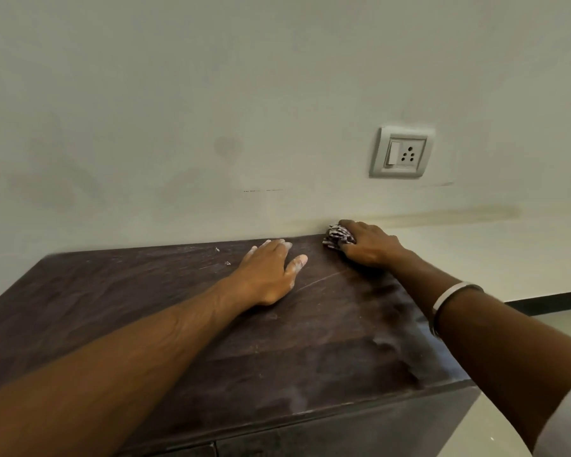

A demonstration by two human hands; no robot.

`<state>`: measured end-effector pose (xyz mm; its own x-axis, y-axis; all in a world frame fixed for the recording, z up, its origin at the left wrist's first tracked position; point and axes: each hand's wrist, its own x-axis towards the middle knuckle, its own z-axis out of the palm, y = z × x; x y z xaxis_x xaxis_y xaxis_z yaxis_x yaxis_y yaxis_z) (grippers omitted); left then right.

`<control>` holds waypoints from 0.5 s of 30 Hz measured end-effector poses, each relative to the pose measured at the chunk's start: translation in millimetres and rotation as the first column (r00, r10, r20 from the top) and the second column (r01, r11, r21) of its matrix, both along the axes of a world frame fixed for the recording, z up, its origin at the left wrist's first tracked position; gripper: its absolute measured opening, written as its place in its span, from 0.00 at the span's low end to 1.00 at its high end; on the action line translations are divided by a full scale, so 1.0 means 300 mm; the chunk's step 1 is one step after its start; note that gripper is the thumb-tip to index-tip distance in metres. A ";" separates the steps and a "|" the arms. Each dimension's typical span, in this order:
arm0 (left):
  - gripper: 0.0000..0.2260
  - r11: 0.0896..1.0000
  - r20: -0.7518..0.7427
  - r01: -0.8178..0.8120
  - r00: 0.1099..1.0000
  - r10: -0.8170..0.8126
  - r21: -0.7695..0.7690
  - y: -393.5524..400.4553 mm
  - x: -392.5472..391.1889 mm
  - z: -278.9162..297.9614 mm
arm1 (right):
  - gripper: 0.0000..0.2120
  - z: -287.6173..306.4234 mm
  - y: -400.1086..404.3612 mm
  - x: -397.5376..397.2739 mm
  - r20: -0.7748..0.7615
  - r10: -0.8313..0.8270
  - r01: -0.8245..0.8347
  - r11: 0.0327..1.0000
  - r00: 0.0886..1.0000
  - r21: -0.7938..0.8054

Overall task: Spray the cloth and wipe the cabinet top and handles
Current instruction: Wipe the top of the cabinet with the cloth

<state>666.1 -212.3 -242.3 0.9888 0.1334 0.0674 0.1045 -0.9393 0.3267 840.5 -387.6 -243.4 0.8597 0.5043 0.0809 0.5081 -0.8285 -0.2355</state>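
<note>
A dark brown wooden cabinet top [185,324] fills the lower frame, dusty and streaked. My right hand [371,245] presses a bunched patterned cloth [337,237] onto the far right corner of the top, right against the wall. My left hand [269,270] lies flat on the top, palm down with fingers spread, just left of the cloth, holding nothing. White dust marks its fingers. No spray bottle is in view. The cabinet handles are hidden below the front edge.
A pale wall rises directly behind the cabinet, with a switch and socket plate [402,153] above the right corner. The cabinet's right side drops to a light floor [521,384]. A dark skirting strip [551,300] runs along the wall at right.
</note>
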 end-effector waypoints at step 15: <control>0.29 1.000 -0.018 -0.007 1.000 0.007 0.003 -0.053 -0.026 -0.021 | 0.27 -0.029 0.027 -0.119 0.127 0.167 -0.164 0.986 0.978 -0.035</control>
